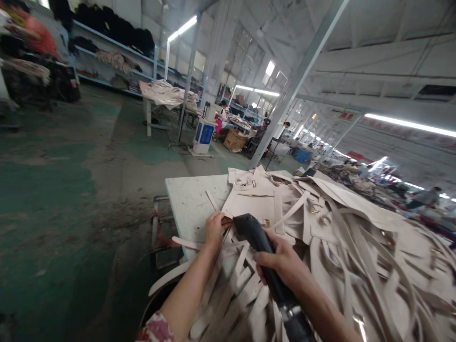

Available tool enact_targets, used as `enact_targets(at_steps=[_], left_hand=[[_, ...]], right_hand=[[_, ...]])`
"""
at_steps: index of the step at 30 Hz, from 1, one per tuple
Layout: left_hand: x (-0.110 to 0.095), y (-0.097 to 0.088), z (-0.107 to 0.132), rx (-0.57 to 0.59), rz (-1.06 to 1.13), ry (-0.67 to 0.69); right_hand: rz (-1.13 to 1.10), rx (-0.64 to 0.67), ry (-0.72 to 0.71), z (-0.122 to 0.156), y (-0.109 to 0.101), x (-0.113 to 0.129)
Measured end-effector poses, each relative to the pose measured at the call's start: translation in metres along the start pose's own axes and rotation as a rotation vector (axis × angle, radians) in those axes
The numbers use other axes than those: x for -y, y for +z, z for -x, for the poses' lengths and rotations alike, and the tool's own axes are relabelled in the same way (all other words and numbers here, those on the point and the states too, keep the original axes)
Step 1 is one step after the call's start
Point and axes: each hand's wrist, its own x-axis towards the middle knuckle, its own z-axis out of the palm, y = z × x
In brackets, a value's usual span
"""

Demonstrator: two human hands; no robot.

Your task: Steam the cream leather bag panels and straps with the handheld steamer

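One black tubular tool, flat-nozzled, enclosed by the right hand, inboard of the worktop's left edge. Left hand: fingers pinched narrow beside a smooth beige panel; grip indeterminable. Flat beige straps, uncountable, heaped toward the near edge.

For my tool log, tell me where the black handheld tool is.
In the head view, the black tool sits lower right of centre, in the right hand, its wide tip beside the left hand.
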Motion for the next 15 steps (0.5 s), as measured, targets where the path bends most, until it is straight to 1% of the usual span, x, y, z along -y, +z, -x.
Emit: enact_targets(at_steps=[3, 6, 9, 11, 15], left_hand=[[-0.001, -0.001, 0.001, 0.011, 0.037, -0.002], [0.0, -0.001, 0.0, 0.011, 0.089, -0.012], [0.001, 0.0, -0.002, 0.008, 0.146, -0.019], [0.002, 0.002, -0.002, 0.017, 0.166, -0.032], [-0.002, 0.006, 0.0, 0.028, 0.18, -0.074]], right_hand=[[-0.04, 0.018, -0.008, -0.029, -0.002, -0.012], [-0.08, 0.043, 0.018, -0.046, -0.006, -0.024], [-0.111, 0.081, 0.033, -0.053, -0.011, -0.027], [-0.135, 0.084, 0.022, -0.056, -0.016, -0.026], [-0.207, -0.003, -0.033, -0.061, -0.031, -0.025]])
